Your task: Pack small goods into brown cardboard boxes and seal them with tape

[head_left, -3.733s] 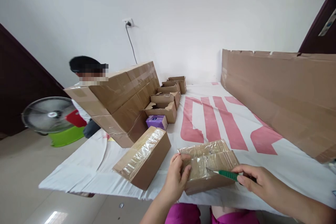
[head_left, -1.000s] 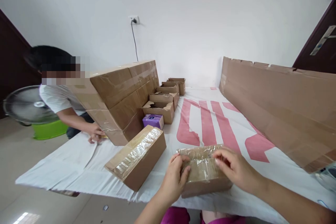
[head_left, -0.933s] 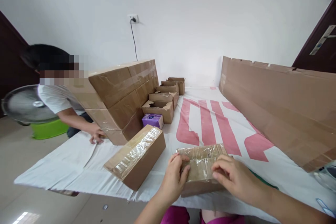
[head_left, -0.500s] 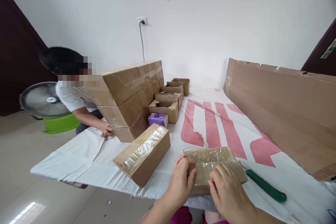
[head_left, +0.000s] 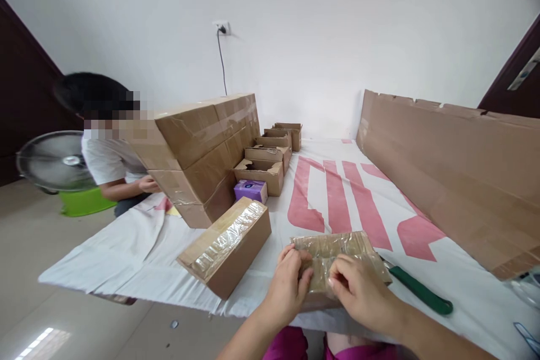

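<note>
The left hand [head_left: 292,278] has its fingers bent over one end of a brown taped box [head_left: 346,243], holding it on the table [head_left: 126,273]. The right hand [head_left: 358,287] is curled up small, pinching the clear tape [head_left: 324,271] on top of that box. The box is right under both hands, close to the near edge. Just to the right of the right hand lies a knife with a green handle [head_left: 422,291]. To the left of the left hand is a long box [head_left: 225,239] with shiny tape on top. Past it, farther from the left hand, sits a purple box [head_left: 252,191]; the mark on it is too small to read. Farther off still are some open boxes [head_left: 268,177] in a row. Ahead of the right hand, big pink shapes [head_left: 335,197] on the white cloth look like writing, but I can't tell what they say
</note>
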`<state>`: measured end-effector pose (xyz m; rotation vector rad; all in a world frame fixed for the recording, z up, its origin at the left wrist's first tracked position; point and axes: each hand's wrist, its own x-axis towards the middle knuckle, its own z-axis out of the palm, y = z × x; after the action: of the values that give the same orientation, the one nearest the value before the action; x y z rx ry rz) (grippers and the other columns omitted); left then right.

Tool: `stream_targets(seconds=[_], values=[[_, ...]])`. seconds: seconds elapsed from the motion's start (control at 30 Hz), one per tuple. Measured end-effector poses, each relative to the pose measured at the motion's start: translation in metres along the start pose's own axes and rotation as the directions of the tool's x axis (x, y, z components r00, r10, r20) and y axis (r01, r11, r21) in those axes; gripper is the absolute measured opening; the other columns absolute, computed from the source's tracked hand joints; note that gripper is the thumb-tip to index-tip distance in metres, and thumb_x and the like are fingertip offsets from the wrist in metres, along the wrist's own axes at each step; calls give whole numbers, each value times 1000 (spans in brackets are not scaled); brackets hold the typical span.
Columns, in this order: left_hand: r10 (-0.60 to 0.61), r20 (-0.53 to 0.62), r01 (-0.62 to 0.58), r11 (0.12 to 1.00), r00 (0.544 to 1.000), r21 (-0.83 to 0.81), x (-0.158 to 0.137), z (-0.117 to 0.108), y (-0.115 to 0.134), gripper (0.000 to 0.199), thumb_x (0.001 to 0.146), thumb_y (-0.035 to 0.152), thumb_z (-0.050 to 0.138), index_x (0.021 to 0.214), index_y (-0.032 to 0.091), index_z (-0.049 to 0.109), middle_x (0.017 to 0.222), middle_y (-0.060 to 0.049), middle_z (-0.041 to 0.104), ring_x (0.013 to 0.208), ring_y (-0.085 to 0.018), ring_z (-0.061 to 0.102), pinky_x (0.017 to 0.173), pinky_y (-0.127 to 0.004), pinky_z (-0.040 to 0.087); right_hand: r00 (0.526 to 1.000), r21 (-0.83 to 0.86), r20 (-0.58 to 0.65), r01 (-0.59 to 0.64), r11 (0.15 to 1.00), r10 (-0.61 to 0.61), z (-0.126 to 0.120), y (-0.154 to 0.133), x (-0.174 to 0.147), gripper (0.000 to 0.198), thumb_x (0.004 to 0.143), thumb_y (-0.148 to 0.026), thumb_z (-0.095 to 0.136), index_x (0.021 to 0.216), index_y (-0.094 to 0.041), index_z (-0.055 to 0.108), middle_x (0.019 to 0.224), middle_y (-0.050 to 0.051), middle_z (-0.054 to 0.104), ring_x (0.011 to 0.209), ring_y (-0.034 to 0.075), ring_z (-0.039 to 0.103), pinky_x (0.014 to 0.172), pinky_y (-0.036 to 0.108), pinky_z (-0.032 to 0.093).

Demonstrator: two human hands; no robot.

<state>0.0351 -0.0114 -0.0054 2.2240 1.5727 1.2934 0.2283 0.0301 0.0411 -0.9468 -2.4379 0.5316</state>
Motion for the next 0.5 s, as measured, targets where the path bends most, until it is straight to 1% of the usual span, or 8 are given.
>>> stream_targets(seconds=[0.07,0.1,0.17,0.27,0.33,0.4,0.47,0.5], values=[[-9,13,9,1000,1000,-2,0,-2,0,16,86,13,47,98,23,51,85,-2,67,84,-20,65,102,-52,43,999,129,42,-17,991,12,-16,4,5,14,89,-17,49,76,-21,52,75,-1,62,70,14,59,65,26,47],[-16,15,16,1000,1000,-5,0,-2,0,16,86,13,48,99,23,52,85,-2,67,86,-21,66,103,-52,43,999,159,45,4,987,-12,-23,7,6,12,91,-18,49,81,-21,55,81,0,64,75,15,60,69,27,48],[-30,14,30,999,999,-15,0,-3,-1,17,86,13,48,99,23,52,85,-2,67,89,-21,66,104,-51,42,991,134,62,111,985,-120,-35,14,7,15,92,-15,47,97,-22,60,97,4,66,90,16,62,79,29,50],[-37,13,37,999,999,-34,-1,-1,-3,16,87,13,48,98,24,52,84,-1,66,89,-21,65,105,-51,41,933,12,151,328,944,-326,-40,25,3,34,87,-8,51,114,-26,62,116,6,63,106,18,59,88,32,49],[-43,14,43,998,999,-36,-1,0,-4,15,87,14,48,98,24,52,84,-1,65,88,-21,65,105,-52,40,886,-52,171,445,894,-431,-36,30,0,34,86,-8,53,111,-28,64,121,5,63,112,19,57,92,35,47],[-46,9,46,998,999,-30,-1,1,-4,15,88,14,47,99,24,52,85,-1,65,88,-21,65,105,-52,40,841,-80,137,535,841,-523,-27,33,-2,28,89,-9,51,104,-27,65,118,3,65,116,20,56,94,37,45],[-38,4,39,999,999,-26,-1,1,-3,14,89,14,46,99,23,52,85,-1,65,88,-20,64,104,-51,41,799,-76,84,601,796,-595,-18,33,-1,24,92,-10,46,96,-24,65,108,2,69,110,18,58,92,36,44],[-32,3,32,999,999,-25,-1,1,-3,15,88,14,46,98,23,52,84,-1,66,86,-20,64,103,-51,42,791,-71,64,611,788,-608,-15,31,0,25,93,-9,43,93,-22,64,101,2,70,104,18,60,88,35,45]])
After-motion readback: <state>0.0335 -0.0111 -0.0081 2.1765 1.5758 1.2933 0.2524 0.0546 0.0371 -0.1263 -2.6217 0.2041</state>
